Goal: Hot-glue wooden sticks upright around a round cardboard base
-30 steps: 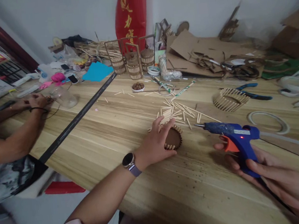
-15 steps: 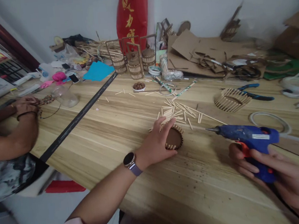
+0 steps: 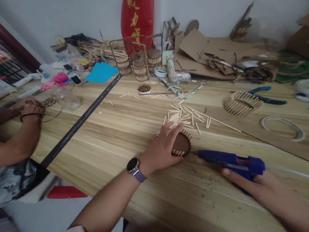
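Observation:
My left hand (image 3: 164,149) is wrapped round the left side of a round brown disc (image 3: 181,144) edged with short wooden sticks, which lies on the table. My right hand (image 3: 245,182) grips a blue glue gun (image 3: 227,160), its nozzle pointing left, close to the disc's right edge. Just behind the disc lies a loose pile of short wooden sticks (image 3: 180,113). A second ring of sticks (image 3: 243,103) rests farther right, beside blue-handled pliers (image 3: 270,97).
Small stick baskets with handles (image 3: 140,66) stand at the back, behind a bowl of brown balls (image 3: 144,89). Cardboard (image 3: 200,49) is heaped back right. At the left, another person's hands (image 3: 29,106) rest near a clear jar (image 3: 69,100). A white ring (image 3: 282,127) lies right.
My right hand has brought the glue gun left and toward me, so its nozzle is now near the disc. My left hand stays on the disc.

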